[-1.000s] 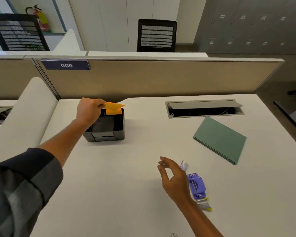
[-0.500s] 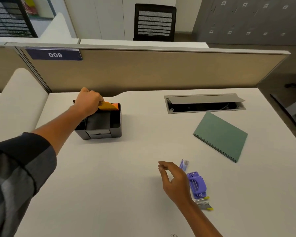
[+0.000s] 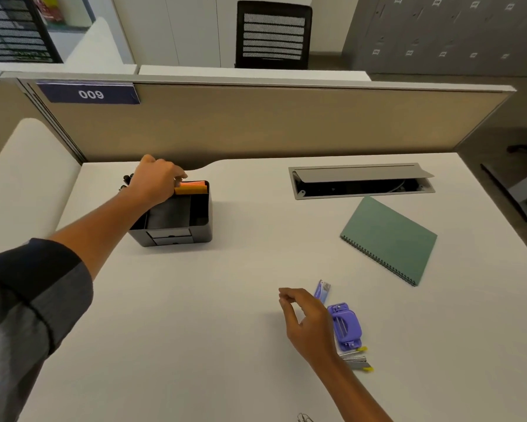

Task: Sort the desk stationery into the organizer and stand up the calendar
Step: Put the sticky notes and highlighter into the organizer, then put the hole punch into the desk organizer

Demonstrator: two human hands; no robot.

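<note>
A black desk organizer (image 3: 199, 220) stands at the back left of the white desk. My left hand (image 3: 157, 181) reaches over it and pinches the left end of an orange sticky-note pad (image 3: 192, 187) that sits in its rear compartment. Dark pens (image 3: 127, 180) poke out behind that hand. My right hand (image 3: 309, 324) hovers low over the desk front, thumb and forefinger tips together; whether they hold anything is unclear. Beside it lie a purple hole punch (image 3: 346, 325), a small blue box (image 3: 322, 289) and yellow-tipped metal strips (image 3: 358, 360). A green spiral-bound calendar (image 3: 387, 239) lies flat at the right.
An open cable hatch (image 3: 359, 181) is set into the desk behind the calendar. A beige partition (image 3: 256, 123) closes off the desk's far edge. Paper clips (image 3: 304, 418) lie at the near edge. The desk ends on the right past the calendar.
My left hand has lowered the orange pad from above the organizer down into its rear compartment. The right hand has hardly moved.
</note>
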